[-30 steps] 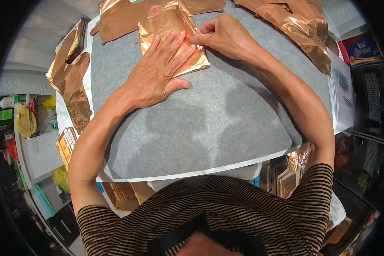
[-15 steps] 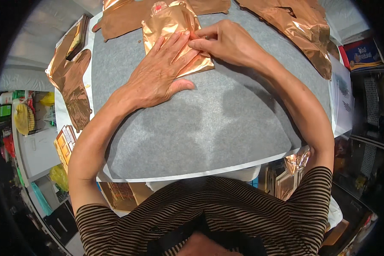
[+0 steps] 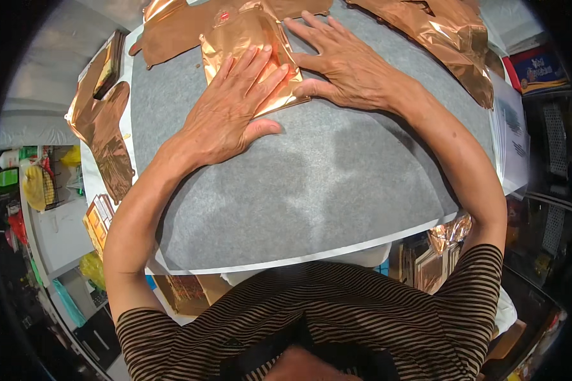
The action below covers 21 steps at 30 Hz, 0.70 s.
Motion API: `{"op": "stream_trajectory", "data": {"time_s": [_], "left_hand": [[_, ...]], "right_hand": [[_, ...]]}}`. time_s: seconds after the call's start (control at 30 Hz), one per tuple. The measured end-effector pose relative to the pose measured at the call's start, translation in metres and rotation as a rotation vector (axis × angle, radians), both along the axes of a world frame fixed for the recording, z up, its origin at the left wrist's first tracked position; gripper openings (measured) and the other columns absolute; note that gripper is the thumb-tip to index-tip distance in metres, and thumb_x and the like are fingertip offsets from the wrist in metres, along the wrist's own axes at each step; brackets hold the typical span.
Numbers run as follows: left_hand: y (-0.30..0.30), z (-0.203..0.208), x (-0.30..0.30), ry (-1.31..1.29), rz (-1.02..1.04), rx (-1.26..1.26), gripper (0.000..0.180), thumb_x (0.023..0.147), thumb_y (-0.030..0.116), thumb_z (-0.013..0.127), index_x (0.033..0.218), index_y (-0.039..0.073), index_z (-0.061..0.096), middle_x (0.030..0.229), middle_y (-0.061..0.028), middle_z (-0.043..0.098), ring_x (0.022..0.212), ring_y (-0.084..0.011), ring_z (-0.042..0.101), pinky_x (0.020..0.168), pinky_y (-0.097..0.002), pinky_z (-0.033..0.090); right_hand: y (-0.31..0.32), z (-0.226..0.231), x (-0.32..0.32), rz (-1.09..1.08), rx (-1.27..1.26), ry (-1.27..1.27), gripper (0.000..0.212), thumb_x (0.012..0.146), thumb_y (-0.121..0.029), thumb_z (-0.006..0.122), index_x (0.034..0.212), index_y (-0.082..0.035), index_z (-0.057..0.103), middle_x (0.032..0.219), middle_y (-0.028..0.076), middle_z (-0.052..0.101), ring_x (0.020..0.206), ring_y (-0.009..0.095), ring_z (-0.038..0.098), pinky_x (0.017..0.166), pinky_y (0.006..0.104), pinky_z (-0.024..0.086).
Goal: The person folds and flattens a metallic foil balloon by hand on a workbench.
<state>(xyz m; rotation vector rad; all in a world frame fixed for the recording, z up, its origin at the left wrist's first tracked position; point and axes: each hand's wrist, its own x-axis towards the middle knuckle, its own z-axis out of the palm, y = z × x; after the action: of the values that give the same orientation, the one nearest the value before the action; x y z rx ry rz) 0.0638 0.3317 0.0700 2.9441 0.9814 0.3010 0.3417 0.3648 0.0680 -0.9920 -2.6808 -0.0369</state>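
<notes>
A folded copper-coloured foil balloon (image 3: pixel 238 28) lies flat on the grey tabletop (image 3: pixel 267 197) at the far side, with a small red mark near its top. My left hand (image 3: pixel 225 111) rests palm down across its lower part, fingers stretched out and thumb apart on the grey surface. At the balloon's right edge is my right hand (image 3: pixel 353 70), fingers spread. Its thumb and forefinger touch or nearly touch that edge, and no object shows in its grasp.
More flat copper foil balloons lie at the far left (image 3: pixel 184 32), far right (image 3: pixel 451 44) and left side (image 3: pixel 111 146). Beside my left arm is a stack of printed cards (image 3: pixel 98 216). Clear plastic sheets (image 3: pixel 511 140) hang over the right edge. Shelves with bags (image 3: pixel 35 187) stand left.
My right hand has gone from a pinch at the balloon's right edge to spread fingers beside it. My left hand stays flat on the balloon. The whole view has shifted slightly.
</notes>
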Motion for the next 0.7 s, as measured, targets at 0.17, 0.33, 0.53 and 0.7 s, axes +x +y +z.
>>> {"op": "stream_trajectory", "data": {"time_s": [0.17, 0.33, 0.53, 0.7], "left_hand": [[0.001, 0.0, 0.0, 0.024, -0.003, 0.014, 0.088, 0.097, 0.07, 0.048, 0.166, 0.017, 0.034, 0.168, -0.0236, 0.031, 0.158, -0.0421, 0.024, 0.132, -0.0543, 0.017], [0.001, 0.002, 0.0, 0.022, -0.012, 0.003, 0.088, 0.097, 0.068, 0.051, 0.165, 0.015, 0.036, 0.167, -0.0233, 0.033, 0.158, -0.0415, 0.026, 0.131, -0.0543, 0.018], [0.001, 0.001, -0.001, 0.028, -0.019, 0.019, 0.084, 0.098, 0.065, 0.055, 0.163, 0.013, 0.039, 0.167, -0.0229, 0.035, 0.157, -0.0411, 0.027, 0.131, -0.0535, 0.019], [0.0, 0.0, -0.002, 0.009, -0.016, 0.01, 0.085, 0.097, 0.064, 0.056, 0.163, 0.014, 0.038, 0.167, -0.0223, 0.034, 0.157, -0.0411, 0.026, 0.131, -0.0539, 0.019]], "right_hand": [[0.001, -0.001, 0.0, -0.01, -0.045, 0.008, 0.067, 0.101, -0.062, 0.053, 0.154, -0.021, 0.056, 0.173, 0.017, 0.027, 0.16, 0.039, 0.021, 0.132, 0.0554, 0.016], [0.0, -0.005, 0.004, 0.002, -0.047, 0.036, 0.066, 0.101, -0.058, 0.058, 0.156, -0.022, 0.053, 0.173, 0.016, 0.028, 0.161, 0.038, 0.022, 0.132, 0.0536, 0.016], [0.002, -0.003, 0.016, 0.057, -0.052, 0.079, 0.064, 0.1, -0.054, 0.062, 0.154, -0.02, 0.054, 0.173, 0.015, 0.029, 0.16, 0.037, 0.023, 0.132, 0.0537, 0.018], [-0.003, -0.003, 0.01, 0.043, -0.069, 0.04, 0.064, 0.101, -0.056, 0.059, 0.155, -0.022, 0.055, 0.173, 0.014, 0.029, 0.16, 0.037, 0.023, 0.131, 0.0547, 0.018]]}}
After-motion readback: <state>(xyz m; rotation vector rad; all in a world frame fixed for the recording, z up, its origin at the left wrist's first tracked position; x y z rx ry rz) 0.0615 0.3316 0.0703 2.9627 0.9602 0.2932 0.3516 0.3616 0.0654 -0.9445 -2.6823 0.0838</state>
